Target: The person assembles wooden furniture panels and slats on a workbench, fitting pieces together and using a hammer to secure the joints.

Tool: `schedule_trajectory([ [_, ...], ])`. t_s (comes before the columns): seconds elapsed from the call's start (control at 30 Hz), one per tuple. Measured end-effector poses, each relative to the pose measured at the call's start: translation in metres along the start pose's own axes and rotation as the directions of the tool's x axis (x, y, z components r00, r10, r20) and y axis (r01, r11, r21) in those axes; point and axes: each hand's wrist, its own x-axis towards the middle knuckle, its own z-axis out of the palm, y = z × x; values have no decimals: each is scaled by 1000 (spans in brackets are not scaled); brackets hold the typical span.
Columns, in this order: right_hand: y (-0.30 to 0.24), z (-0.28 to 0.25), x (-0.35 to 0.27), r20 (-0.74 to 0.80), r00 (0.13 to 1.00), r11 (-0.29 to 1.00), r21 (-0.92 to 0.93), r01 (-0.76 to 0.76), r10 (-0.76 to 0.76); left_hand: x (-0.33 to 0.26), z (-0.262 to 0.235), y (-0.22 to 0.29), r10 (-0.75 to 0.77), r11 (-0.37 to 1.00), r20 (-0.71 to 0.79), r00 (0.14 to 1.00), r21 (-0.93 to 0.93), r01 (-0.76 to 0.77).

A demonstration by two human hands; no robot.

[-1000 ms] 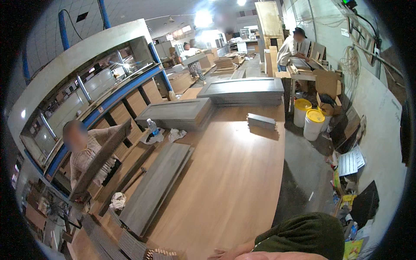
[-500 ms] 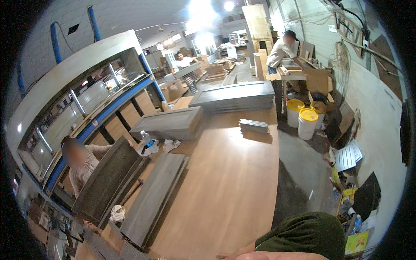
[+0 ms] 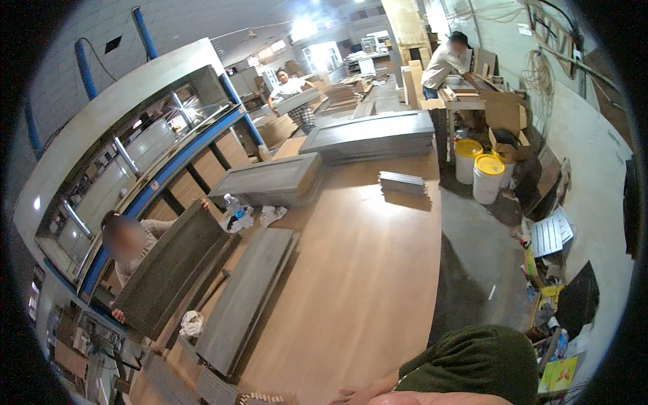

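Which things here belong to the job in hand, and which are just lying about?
In hand: long wooden worktable under open right hand; flat grey wooden panel; co-worker's tilted grey panel.
Lying about: yellow-lidded white buckets; clear plastic bottle; crumpled white rags.

Tan wooden counter (image 3: 364, 270), grey cabinet doors (image 3: 246, 297), white buckets with yellow lids (image 3: 487, 177), blue pipe (image 3: 143, 30), dark green sleeve (image 3: 479, 361)

Bright ceiling lamps (image 3: 304, 28) glare far off; the wooden table (image 3: 364, 270) is evenly lit, edges bend, corners black, perhaps slightly soft.
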Motion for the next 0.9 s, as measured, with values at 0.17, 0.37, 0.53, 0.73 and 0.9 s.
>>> schedule_trajectory([
  [0.17, 0, 0, 1, 20, 1000, 1000, -5, 8, -8, -4, -1, -5, -6, 1000, -23, 1000, 19, 7],
  [0.37, 4, 2, 1, 21, 1000, 1000, 0, -1, 1, -10, 3, -10, 3, 999, -63, 998, 49, 1],
  [0.53, 2, 1, 4, 9, 1000, 1000, 11, 24, -24, -4, 6, -22, 5, 986, -47, 999, 167, 3],
  [0.73, 10, 5, 0, 30, 1000, 1000, 4, -8, 7, 44, -42, 25, -150, 979, 852, 502, 56, 198],
  [0.9, 1, 5, -5, 20, 999, 999, 4, 41, -41, 122, -172, 25, -99, 975, 950, 296, 33, 219],
])
